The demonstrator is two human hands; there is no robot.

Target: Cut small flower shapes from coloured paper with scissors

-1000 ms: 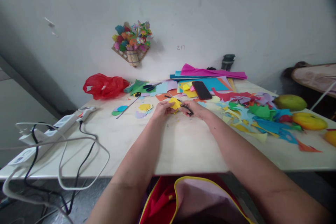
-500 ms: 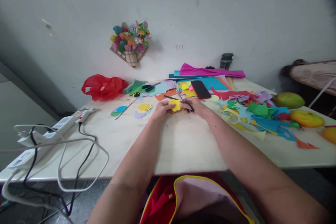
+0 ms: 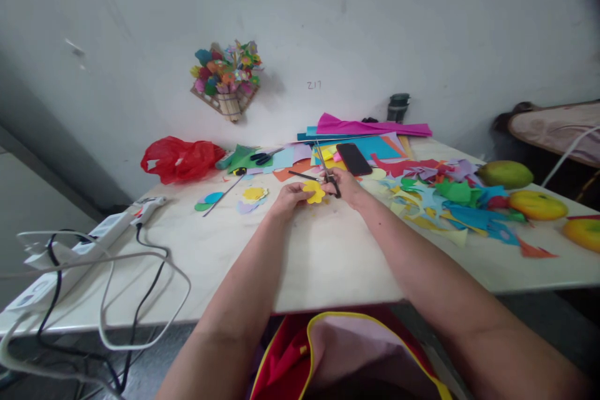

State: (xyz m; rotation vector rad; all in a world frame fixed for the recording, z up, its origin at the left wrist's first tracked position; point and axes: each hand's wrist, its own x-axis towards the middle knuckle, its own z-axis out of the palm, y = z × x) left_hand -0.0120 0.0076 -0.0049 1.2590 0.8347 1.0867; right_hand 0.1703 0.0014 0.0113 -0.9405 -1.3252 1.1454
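Between the fingers of my left hand (image 3: 289,199) is a yellow paper flower (image 3: 314,192) with rounded petals. My right hand (image 3: 345,187) is closed on a pair of scissors (image 3: 321,157), whose blades point up and away from me. The right fingertips are close to the flower's right edge; whether they touch it I cannot tell. A dark, thin stick-like thing (image 3: 302,175) lies just beyond the flower. Left of my hands rests a small stack of cut paper flowers (image 3: 254,194), yellow on top of lilac and blue.
Paper scraps (image 3: 454,200) and mangoes (image 3: 537,205) cover the right side. A phone (image 3: 354,159) lies on coloured sheets behind my hands. Dark-handled scissors (image 3: 262,157) and a red plastic bag (image 3: 180,159) are back left. A power strip (image 3: 70,262) with loose cables lines the left edge.
The scissors have swung upright, blades now pointing away from me, and the right hand has drawn slightly back from the flower. The flower has tilted a little. The whole view has shifted slightly.
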